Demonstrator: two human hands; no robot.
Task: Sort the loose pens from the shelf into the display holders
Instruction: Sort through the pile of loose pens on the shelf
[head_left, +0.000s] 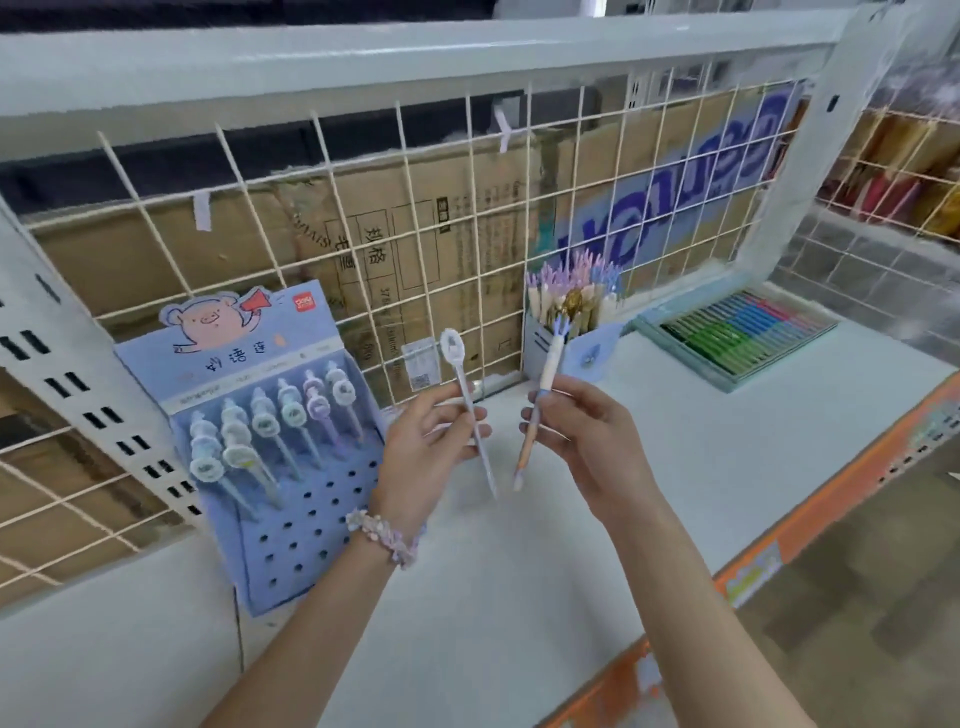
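My left hand (431, 447) pinches a pale lilac pen with a round white topper (457, 364), held upright above the white shelf (701, 447). My right hand (576, 436) grips a second pen with a blue claw-shaped topper (550, 374), tip pointing down. The two pens stand side by side, apart. To the left leans a blue display holder (291, 509) with a pig picture, several round-topped pens in its upper holes and open holes below. Behind my right hand stands a small blue holder (592, 353) packed with claw-topped pens.
A white wire grid (395, 218) backs the shelf, with cardboard boxes behind it. A tray of coloured pens (743, 332) lies at the back right. The shelf's orange front edge (810, 525) runs along the right. A perforated white upright (78, 395) stands at left.
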